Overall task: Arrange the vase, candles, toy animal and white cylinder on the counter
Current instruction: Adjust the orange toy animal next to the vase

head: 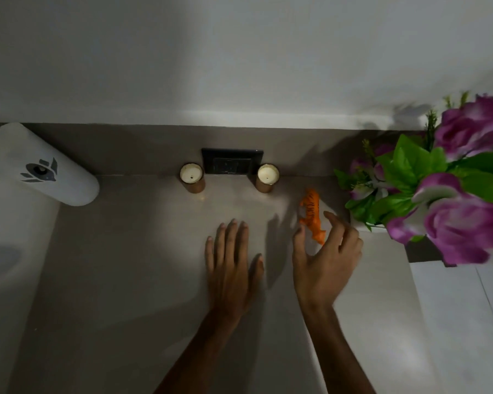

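Your left hand [231,260] lies flat and empty on the counter [125,265] while your right hand [325,251], fingers spread, brackets the orange toy tiger [312,214] without clearly gripping it, so next close on it, placing it relative to the two candles [192,177] beyond, against the back wall.

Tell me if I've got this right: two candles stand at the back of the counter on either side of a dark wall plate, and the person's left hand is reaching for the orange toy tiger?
Not quite: it is the right hand that reaches for the orange toy tiger. The left hand lies flat on the counter. The two candles do flank the dark wall plate, as the head view shows.
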